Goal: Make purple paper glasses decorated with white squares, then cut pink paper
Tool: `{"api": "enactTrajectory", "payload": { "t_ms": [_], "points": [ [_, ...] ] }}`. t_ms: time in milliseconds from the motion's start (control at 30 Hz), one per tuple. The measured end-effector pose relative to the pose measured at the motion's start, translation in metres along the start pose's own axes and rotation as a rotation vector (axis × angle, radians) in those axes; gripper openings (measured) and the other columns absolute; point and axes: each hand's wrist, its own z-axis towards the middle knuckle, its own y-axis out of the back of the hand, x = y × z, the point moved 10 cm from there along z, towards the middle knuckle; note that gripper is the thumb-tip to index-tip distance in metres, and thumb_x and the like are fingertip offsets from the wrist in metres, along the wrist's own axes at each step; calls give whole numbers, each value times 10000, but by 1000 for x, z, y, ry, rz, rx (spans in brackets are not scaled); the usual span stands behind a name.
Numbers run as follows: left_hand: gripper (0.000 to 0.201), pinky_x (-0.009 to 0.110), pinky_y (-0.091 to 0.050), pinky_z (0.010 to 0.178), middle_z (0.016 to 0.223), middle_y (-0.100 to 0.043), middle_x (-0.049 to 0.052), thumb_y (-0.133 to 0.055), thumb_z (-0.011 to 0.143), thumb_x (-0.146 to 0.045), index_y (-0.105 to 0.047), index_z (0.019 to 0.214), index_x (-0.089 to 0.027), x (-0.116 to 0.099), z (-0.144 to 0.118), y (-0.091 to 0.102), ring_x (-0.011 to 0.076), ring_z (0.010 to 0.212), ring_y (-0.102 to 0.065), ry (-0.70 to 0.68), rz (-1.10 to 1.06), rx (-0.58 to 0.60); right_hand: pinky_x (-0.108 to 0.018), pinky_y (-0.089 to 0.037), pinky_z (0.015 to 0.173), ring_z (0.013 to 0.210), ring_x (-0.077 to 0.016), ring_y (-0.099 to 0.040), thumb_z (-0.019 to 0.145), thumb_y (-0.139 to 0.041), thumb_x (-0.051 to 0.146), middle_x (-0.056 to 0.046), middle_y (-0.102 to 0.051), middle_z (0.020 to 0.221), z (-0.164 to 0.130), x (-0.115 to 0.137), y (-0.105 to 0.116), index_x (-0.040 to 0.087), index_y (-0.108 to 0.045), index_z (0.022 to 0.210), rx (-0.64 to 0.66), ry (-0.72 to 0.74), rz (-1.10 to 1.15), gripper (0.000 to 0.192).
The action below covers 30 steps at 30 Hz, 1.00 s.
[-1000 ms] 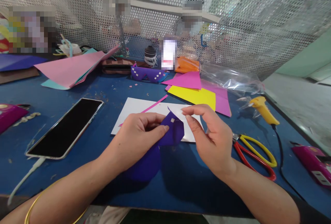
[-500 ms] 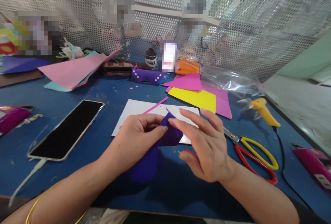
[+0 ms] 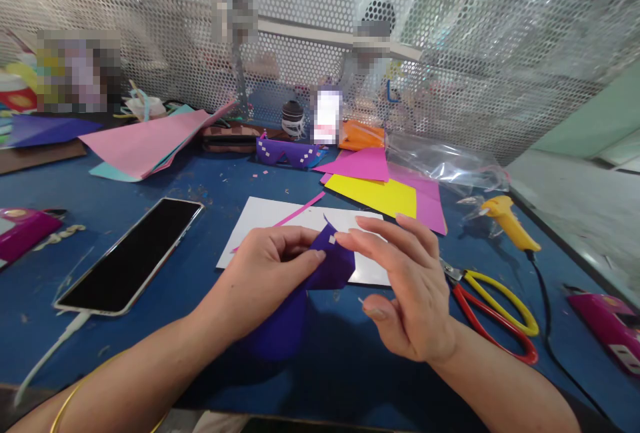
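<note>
Between thumb and fingers, my left hand (image 3: 273, 266) pinches a folded purple sheet (image 3: 333, 269) that looks like paper or foam. A small white square (image 3: 333, 239) lies on the sheet's upper part. Close to that square is the index fingertip of my right hand (image 3: 405, 279), whose fingers are spread and hold nothing large; a tiny white speck shows at the thumb tip. Beneath both hands lies a white board (image 3: 265, 213) with a thin pink strip (image 3: 300, 209) on it. Farther back stand purple paper glasses (image 3: 287, 153) dotted with white squares.
Red-and-yellow-handled scissors (image 3: 493, 313) and a yellow glue gun (image 3: 510, 223) with a black cord lie to the right. At left is a phone (image 3: 133, 256) on a white cable. Pink sheets (image 3: 145, 143) and a yellow sheet (image 3: 380, 196) lie behind. A perforated metal screen (image 3: 310, 13) stands at the back.
My right index finger has drawn back a little to the right, and the white square on the purple sheet now shows. My left hand still pinches the sheet.
</note>
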Motion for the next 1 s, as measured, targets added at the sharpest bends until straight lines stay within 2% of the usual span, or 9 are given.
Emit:
{"api": "enactTrajectory", "payload": {
  "t_ms": [100,233,367,467,667,833,933,1000],
  "points": [
    [164,208,-528,679,828,-784,-16,-714,791,-273,-786,934,-242,-1,0,2,157,767,-708,3,29,-27,-464,-331,1060,1237,-237,-572,1013,-375,392,-109,-752,1094,0,4,2,90,-521,1278,14,52,-38,427],
    [211,232,-532,672,825,-783,-2,-710,795,-307,-775,980,-229,2,-1,2,173,757,-709,30,-2,-9,-442,-317,1070,1234,-222,-575,1014,-381,362,-95,-759,1082,1,10,9,88,-539,1263,-33,103,-91,403],
    [202,241,-531,711,866,-782,4,-697,811,-304,-773,979,-224,0,0,1,177,803,-704,-6,6,7,-435,-323,1078,1247,-239,-576,1013,-379,420,-92,-750,1117,0,14,1,78,-532,1286,4,128,-107,463],
    [197,235,-524,701,855,-780,1,-704,804,-296,-775,972,-222,0,0,2,173,797,-698,-14,15,-6,-441,-318,1088,1260,-253,-570,1008,-383,443,-94,-743,1136,-1,15,-3,74,-525,1302,27,130,-107,492],
    [207,230,-529,689,819,-781,4,-704,806,-288,-770,984,-206,3,-1,-1,166,765,-708,26,-82,21,-458,-343,1048,1212,-246,-602,1018,-332,423,-102,-741,1138,0,7,9,103,-464,1380,-59,58,-91,501],
    [191,237,-530,710,844,-781,-1,-723,783,-291,-779,952,-225,-3,-2,2,176,798,-703,-18,-40,2,-443,-309,1093,1251,-248,-579,1013,-319,510,-85,-746,1131,0,13,1,105,-493,1358,-10,110,-97,559],
    [199,235,-526,682,819,-779,1,-720,779,-311,-776,948,-221,-1,-2,2,172,765,-701,9,-48,3,-439,-340,1066,1200,-243,-613,1014,-341,474,-79,-747,1124,2,10,8,140,-491,1352,-21,92,-69,498],
    [194,231,-516,626,791,-773,7,-729,759,-319,-773,910,-204,1,-2,5,169,715,-695,35,-43,-31,-436,-390,1017,1091,-234,-664,989,-438,349,-63,-752,1071,4,3,23,187,-520,1305,-98,44,-41,364]
  ]
}}
